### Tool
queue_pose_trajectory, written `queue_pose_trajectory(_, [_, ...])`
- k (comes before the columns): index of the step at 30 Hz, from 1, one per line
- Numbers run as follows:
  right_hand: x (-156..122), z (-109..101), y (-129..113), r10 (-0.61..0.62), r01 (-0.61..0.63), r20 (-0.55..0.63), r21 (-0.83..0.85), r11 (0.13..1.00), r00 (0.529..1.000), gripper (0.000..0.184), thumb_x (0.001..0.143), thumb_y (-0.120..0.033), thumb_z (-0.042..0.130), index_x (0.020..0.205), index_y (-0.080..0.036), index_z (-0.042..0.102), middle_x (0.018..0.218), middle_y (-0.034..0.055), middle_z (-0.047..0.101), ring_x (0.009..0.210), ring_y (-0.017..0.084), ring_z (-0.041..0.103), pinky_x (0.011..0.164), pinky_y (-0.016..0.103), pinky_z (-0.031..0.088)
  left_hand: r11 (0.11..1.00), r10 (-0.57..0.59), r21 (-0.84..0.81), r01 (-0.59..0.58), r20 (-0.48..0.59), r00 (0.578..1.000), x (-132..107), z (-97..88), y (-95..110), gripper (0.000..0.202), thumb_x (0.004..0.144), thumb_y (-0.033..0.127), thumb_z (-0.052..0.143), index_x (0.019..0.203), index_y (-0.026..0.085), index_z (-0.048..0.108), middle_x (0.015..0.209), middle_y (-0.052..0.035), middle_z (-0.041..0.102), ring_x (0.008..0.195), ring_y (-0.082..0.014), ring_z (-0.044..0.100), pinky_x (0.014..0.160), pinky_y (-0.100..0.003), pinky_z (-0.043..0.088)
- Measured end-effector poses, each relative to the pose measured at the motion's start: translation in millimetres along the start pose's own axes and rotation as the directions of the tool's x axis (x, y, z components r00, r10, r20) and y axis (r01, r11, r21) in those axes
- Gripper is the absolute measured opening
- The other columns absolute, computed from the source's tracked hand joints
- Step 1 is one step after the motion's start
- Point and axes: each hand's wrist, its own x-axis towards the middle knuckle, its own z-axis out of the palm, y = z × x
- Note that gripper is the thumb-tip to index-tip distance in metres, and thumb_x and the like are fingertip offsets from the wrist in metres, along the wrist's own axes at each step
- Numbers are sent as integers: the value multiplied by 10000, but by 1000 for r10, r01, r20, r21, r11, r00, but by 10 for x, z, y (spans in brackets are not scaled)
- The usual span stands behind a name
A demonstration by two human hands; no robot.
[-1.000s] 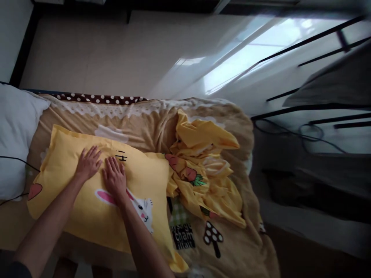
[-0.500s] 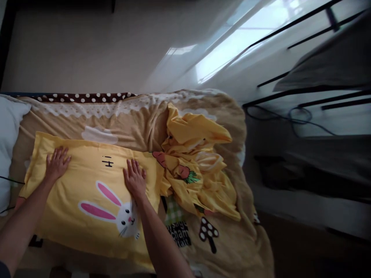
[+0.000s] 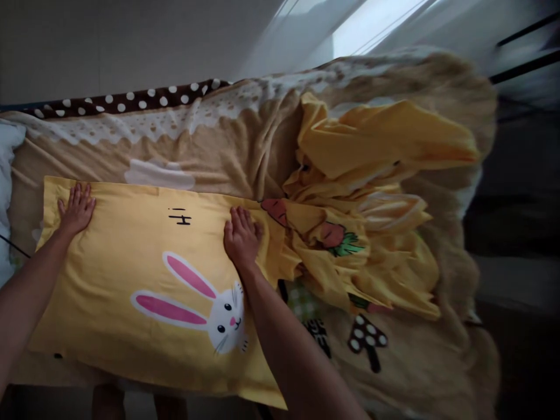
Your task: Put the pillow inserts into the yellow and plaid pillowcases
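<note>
A yellow pillowcase (image 3: 131,245) with a printed white rabbit and the letters "Hi" lies spread out on the bed. My left hand (image 3: 77,210) rests flat near its upper left corner, fingers spread. Toward its right end, my right hand (image 3: 242,238) presses down with the palm on the cloth and fingers stretched out. Just right of that hand, a crumpled yellow cloth (image 3: 371,140) with carrot prints lies in a heap, touching the pillowcase's right edge. Whether a pillow is inside the pillowcase I cannot tell.
Beneath everything is a tan patterned blanket (image 3: 219,151) with a brown polka-dot border (image 3: 144,100) along the far side. Part of a white pillow (image 3: 9,146) shows at the left edge. Dark metal bars (image 3: 529,64) stand at the upper right, beyond the bed's end.
The view has moved closer to the bed. My hands have slid outward on the pillowcase, the left toward its left edge and the right toward its right end, both still flat.
</note>
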Motion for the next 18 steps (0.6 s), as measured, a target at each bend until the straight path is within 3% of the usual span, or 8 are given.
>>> queue_pose_trajectory(3, [117, -202, -301, 108, -111, 37, 86, 990, 993, 501, 932, -235, 388, 1369, -45, 543, 1412, 221, 563, 1350, 280, 477, 1143, 527, 264, 1000, 7, 24, -9, 73, 997, -93, -314, 248, 613, 980, 371, 315, 1558, 167, 282, 1650, -164, 175, 1530, -327, 142, 1173, -699, 1])
queue_pose_trajectory(5, [78, -278, -680, 73, -77, 26, 166, 983, 997, 525, 926, -261, 389, 1400, -69, 506, 1413, 180, 573, 1320, 251, 509, 1108, 470, 357, 987, 159, -9, -160, -52, 986, -359, -458, 555, 605, 958, 276, 327, 1547, 140, 297, 1637, -157, 235, 1525, -293, 183, 1201, -644, -5])
queue_pose_trajectory(6, [5, -274, -906, 4, -7, 13, 200, 980, 1000, 530, 932, -271, 383, 1424, -102, 484, 1436, 141, 562, 1321, 223, 510, 1088, 420, 395, 962, 260, -47, -268, -136, 956, -536, -473, 730, 616, 952, 255, 326, 1555, 142, 272, 1636, -138, 253, 1524, -267, 196, 1221, -600, 30])
queue_pose_trajectory(9, [-357, -98, -1540, -287, 267, 25, 296, 917, 958, 493, 938, -174, 338, 1387, -175, 541, 1413, 71, 596, 1317, 183, 527, 1087, 363, 410, 844, 506, -138, -519, -121, 854, -1058, -277, 1162, 592, 946, 239, 335, 1530, 145, 345, 1582, -120, 384, 1489, -240, 301, 1246, -485, 126])
queue_pose_trajectory(11, [-597, 80, -1744, -425, 394, 75, 255, 883, 902, 469, 937, -150, 368, 1353, -175, 584, 1409, 81, 601, 1355, 196, 495, 1137, 379, 357, 827, 544, -122, -548, -72, 836, -1271, -41, 1268, 565, 941, 237, 349, 1490, 132, 428, 1538, -139, 448, 1467, -254, 347, 1249, -468, 128])
queue_pose_trajectory(14, [-780, 235, -1550, -507, 493, 75, 154, 856, 858, 432, 963, -211, 407, 1347, -142, 592, 1417, 106, 589, 1392, 199, 455, 1184, 378, 283, 864, 487, -74, -497, -121, 865, -1320, 212, 1152, 550, 965, 318, 363, 1484, 159, 448, 1574, -121, 394, 1489, -255, 304, 1250, -464, 126])
queue_pose_trajectory(16, [-760, 211, -1158, -466, 465, 13, 61, 883, 885, 442, 984, -262, 387, 1366, -145, 577, 1429, 101, 578, 1413, 198, 428, 1198, 393, 249, 899, 422, -44, -436, -177, 889, -1227, 251, 951, 566, 973, 385, 375, 1502, 191, 421, 1608, -102, 332, 1505, -259, 260, 1250, -495, 98])
queue_pose_trajectory(18, [-645, 104, -679, -348, 347, -23, -39, 937, 937, 467, 995, -293, 355, 1387, -139, 557, 1444, 110, 562, 1422, 208, 416, 1199, 424, 245, 947, 307, -22, -320, -229, 924, -1073, 211, 672, 569, 976, 407, 373, 1504, 199, 416, 1617, -108, 311, 1509, -273, 246, 1241, -533, 92])
